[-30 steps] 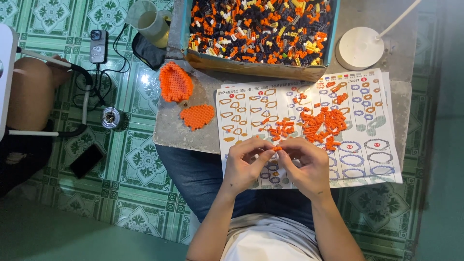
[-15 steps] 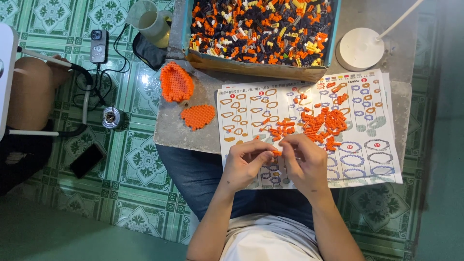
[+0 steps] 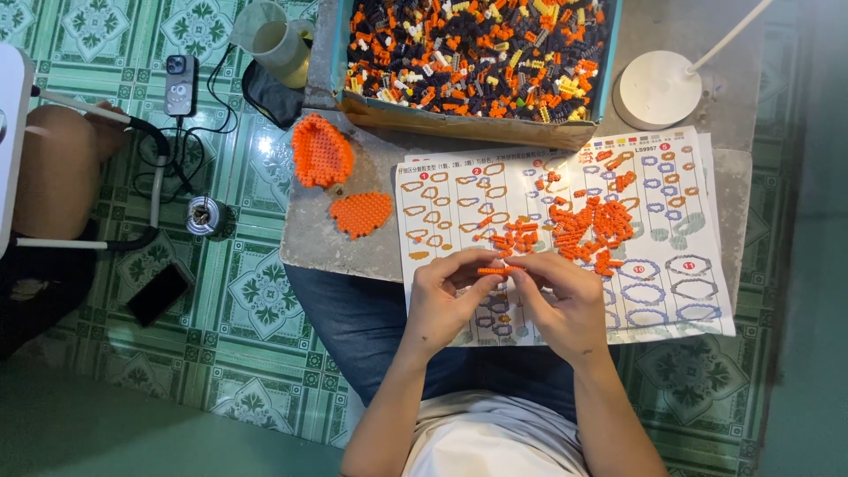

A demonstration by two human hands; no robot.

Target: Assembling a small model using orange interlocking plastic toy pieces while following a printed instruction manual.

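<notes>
I see both hands meeting over the near edge of the instruction sheet (image 3: 565, 247), which I'll use as my landmark. My left hand (image 3: 446, 296) and right hand (image 3: 565, 305) are each pinched on one end of a short strip of orange bricks (image 3: 496, 269), fingertips closed on it, the strip held level just above the sheet's lower middle. A loose pile of orange bricks (image 3: 587, 225) lies on the sheet just beyond the hands. Off the sheet's left edge, on the stone slab (image 3: 309, 238), sit two built orange pieces (image 3: 340, 181), one above the other. Beyond the sheet's far edge stands a cardboard box (image 3: 477, 62) full of mixed bricks, and to its right a round white lamp base (image 3: 660, 88).
</notes>
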